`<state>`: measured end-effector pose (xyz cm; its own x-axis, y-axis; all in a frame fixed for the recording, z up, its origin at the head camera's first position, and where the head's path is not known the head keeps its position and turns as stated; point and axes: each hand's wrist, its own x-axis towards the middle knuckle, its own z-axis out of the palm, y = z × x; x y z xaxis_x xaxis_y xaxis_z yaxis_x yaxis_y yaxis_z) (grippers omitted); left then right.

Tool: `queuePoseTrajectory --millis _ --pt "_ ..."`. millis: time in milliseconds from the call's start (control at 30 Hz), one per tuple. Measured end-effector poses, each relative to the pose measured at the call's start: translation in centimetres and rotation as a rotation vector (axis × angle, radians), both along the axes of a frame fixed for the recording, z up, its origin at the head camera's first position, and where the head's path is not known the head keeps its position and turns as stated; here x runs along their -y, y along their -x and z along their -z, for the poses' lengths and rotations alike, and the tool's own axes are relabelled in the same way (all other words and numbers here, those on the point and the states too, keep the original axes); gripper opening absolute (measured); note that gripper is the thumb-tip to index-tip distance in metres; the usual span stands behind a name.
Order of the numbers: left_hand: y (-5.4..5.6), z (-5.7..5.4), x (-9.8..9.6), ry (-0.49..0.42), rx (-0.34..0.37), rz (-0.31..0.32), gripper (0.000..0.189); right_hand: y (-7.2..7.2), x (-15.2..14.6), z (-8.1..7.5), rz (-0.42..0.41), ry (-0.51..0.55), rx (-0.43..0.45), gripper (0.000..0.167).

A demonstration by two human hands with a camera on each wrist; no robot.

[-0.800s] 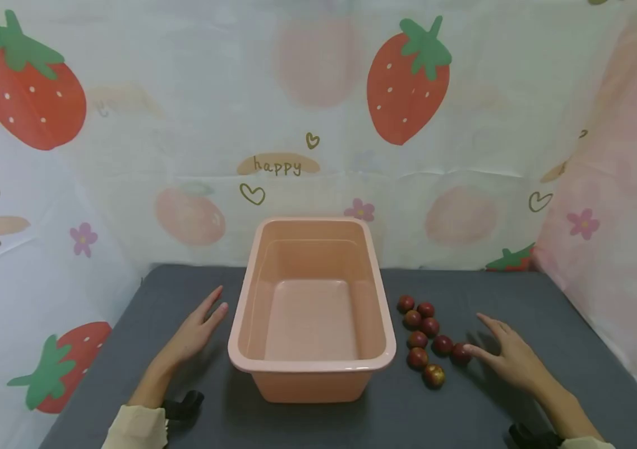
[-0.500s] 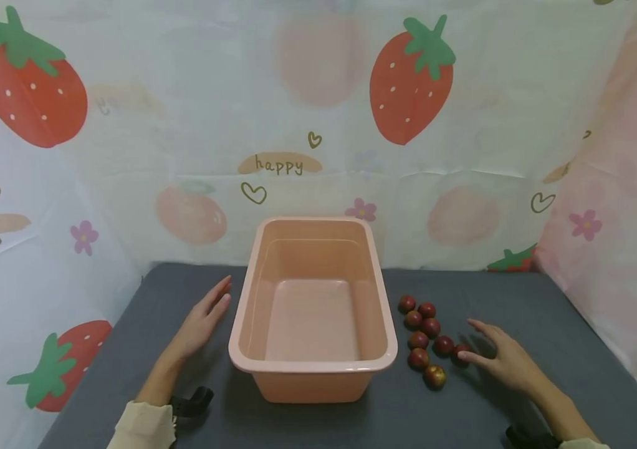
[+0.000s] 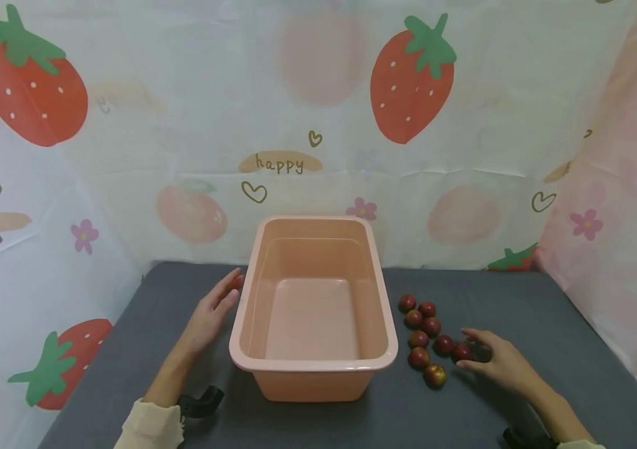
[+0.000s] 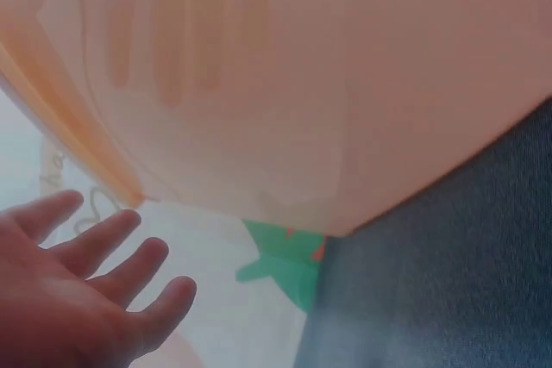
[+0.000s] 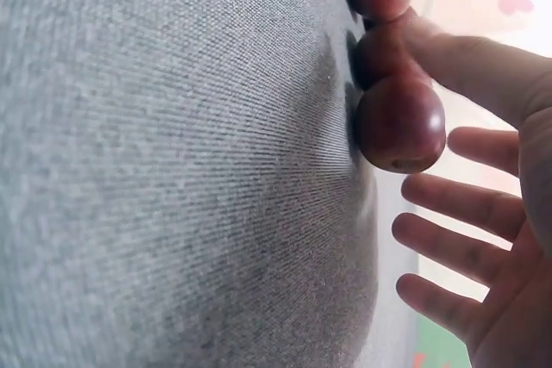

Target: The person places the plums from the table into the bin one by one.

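A peach-coloured plastic basin (image 3: 313, 368) stands on the grey cloth. Beside its left wall is my left hand (image 3: 206, 321), its fingers extended near the rim; the left wrist view shows this hand (image 4: 95, 290) with fingers spread and apart from the wall. My right hand (image 3: 500, 362) is around the rightmost plum (image 3: 462, 352), thumb on the near side and fingers on the far side. In the right wrist view the fingers are loosely bent and apart from that plum (image 5: 401, 122); whether the thumb touches any fruit I cannot tell.
Several more dark red plums (image 3: 418, 339) lie in a loose cluster right of the basin, one yellowish plum (image 3: 435, 376) nearest me. A printed strawberry curtain (image 3: 318, 137) hangs behind the grey table (image 3: 520, 299).
My left hand has moved forward and right, closer to the basin's wall. My right hand has shifted slightly left, its fingers coming around the rightmost plum. The basin and plums have stayed put.
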<state>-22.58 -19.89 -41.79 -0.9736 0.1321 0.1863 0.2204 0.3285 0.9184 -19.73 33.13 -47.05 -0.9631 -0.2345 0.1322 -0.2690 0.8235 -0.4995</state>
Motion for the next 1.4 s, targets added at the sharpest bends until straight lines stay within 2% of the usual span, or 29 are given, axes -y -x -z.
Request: queuePoseTrajectory --millis 233,533,667,900,1400 --pt "-0.3 -0.2 -0.6 -0.037 -0.012 0.021 0.057 0.0 0.3 0.1 -0.030 -0.012 -0.033 0.055" --pt "-0.3 -0.3 -1.0 -0.055 -0.042 -0.006 0.056 0.2 0.2 0.2 -0.031 -0.064 -0.065 0.041" --pt "-0.4 -0.4 -1.2 -0.068 -0.044 -0.012 0.057 0.1 0.1 0.3 -0.022 -0.073 -0.071 0.039" --pt "-0.6 -0.9 -1.5 -0.063 -0.063 -0.039 0.055 0.2 0.0 0.2 -0.008 -0.059 -0.030 0.039" --pt "-0.8 -1.3 -1.4 -0.053 -0.083 -0.042 0.050 0.0 -0.2 0.2 0.002 -0.044 -0.019 0.039"
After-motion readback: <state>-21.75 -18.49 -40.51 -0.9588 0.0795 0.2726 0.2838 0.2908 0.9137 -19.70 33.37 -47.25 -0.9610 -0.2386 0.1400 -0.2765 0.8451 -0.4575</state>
